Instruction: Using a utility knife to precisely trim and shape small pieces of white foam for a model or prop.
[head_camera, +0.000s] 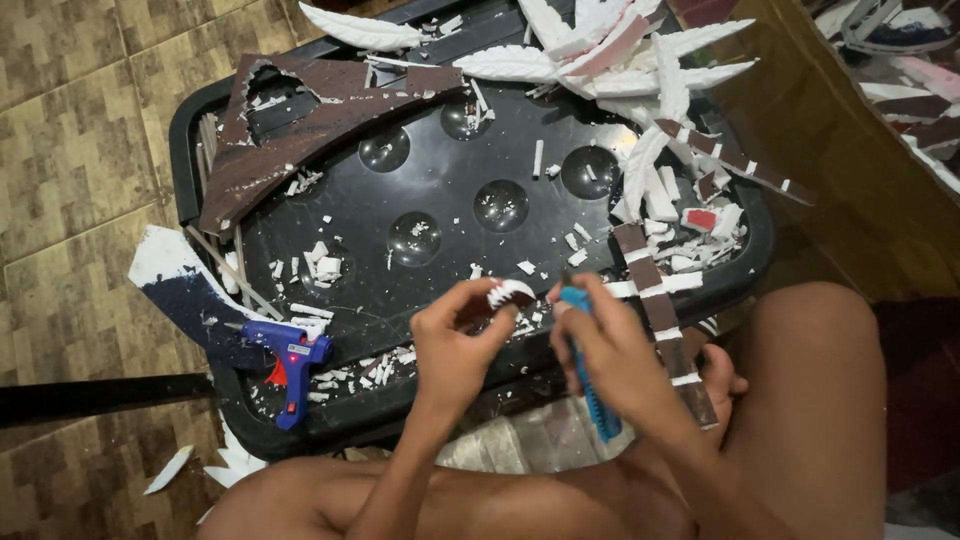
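Note:
My left hand (457, 345) pinches a small curved foam piece (510, 293), white with a dark red underside, over the front edge of a black plastic tray (200, 120). My right hand (612, 350) grips a blue utility knife (590, 385), its tip close to the foam piece and its handle pointing down toward my lap. The two hands are a few centimetres apart. My bare legs frame the bottom of the view.
A blue glue gun (290, 362) lies on the tray's front left corner. Brown painted foam shapes (300, 135), white feather-shaped foam cutouts (620, 55), a striped strip (665, 320) and many white scraps cover the tray. Tiled floor lies at the left, cardboard at the right.

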